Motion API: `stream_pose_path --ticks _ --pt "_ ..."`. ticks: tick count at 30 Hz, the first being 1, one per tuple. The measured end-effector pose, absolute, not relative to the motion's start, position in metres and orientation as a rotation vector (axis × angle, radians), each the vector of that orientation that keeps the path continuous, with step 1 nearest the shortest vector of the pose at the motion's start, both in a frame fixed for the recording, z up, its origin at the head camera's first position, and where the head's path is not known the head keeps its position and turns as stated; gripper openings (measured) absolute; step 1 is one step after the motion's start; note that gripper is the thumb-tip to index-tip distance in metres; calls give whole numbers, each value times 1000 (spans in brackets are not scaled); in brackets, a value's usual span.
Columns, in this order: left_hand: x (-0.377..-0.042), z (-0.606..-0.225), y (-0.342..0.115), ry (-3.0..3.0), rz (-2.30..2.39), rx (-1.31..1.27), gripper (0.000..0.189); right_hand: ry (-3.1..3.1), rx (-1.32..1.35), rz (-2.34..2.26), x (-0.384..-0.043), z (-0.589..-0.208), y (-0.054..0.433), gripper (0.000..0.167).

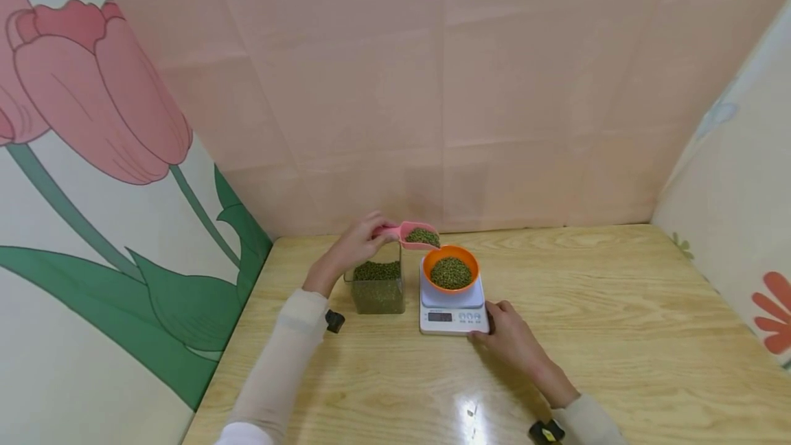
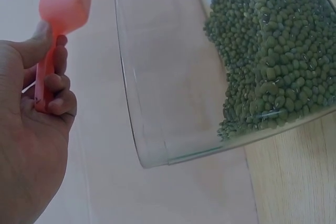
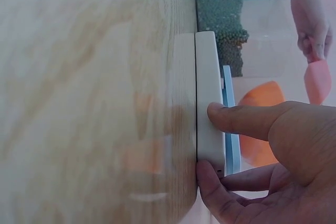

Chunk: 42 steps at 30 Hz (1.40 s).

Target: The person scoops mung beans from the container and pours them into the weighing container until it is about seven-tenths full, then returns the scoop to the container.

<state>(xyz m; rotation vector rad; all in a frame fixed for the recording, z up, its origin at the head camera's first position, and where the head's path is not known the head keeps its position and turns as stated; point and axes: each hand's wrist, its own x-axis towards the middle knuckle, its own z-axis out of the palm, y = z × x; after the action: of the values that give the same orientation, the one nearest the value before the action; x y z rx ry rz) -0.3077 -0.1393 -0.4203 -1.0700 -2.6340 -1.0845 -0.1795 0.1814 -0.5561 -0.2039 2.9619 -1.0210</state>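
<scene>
My left hand (image 1: 360, 244) grips the handle of a pink scoop (image 1: 404, 230) heaped with green mung beans. The scoop's tip hangs over the left rim of an orange bowl (image 1: 473, 264), which holds more mung beans. Under the bowl is a white kitchen scale (image 1: 454, 325) with a small display, its digits too small to read. My right hand (image 1: 511, 336) holds the scale by its front right corner; in the right wrist view the thumb (image 3: 236, 116) presses the front edge. Below my left hand stands a clear square container (image 1: 380, 299) of mung beans.
The wooden table (image 1: 587, 294) extends to both sides and toward me. A pink-covered wall (image 1: 494, 88) rises along its back edge. Painted side walls stand at left and right, the left one with a large tulip (image 1: 93, 88).
</scene>
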Motion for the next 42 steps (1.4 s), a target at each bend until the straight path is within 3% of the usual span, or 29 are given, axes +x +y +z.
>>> stream_pose_path --ticks 42 --pt "-309 -422 -124 -2793 -899 -1098 29 2964 -226 -1032 -179 -556 182 74"
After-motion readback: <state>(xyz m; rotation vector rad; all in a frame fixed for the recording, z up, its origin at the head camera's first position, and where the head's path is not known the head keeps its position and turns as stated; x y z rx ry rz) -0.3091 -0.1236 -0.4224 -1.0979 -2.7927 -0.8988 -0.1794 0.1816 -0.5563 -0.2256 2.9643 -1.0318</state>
